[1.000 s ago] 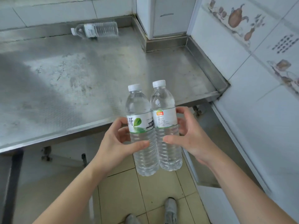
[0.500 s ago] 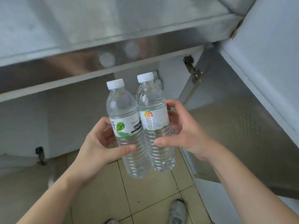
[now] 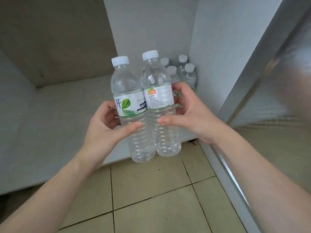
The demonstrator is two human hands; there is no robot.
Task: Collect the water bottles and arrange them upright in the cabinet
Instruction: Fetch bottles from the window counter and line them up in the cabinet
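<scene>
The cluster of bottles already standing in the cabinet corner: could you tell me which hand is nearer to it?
Right. The right hand sits just in front of the standing bottles, its fingers overlapping them in view; the left hand is farther left, beyond both held bottles.

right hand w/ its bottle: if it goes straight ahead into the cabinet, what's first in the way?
Probably the cluster of upright bottles in the back right corner of the cabinet, directly behind the right hand and its orange-label bottle. Depth is unclear, but some bare shelf seems to lie before them.
</scene>
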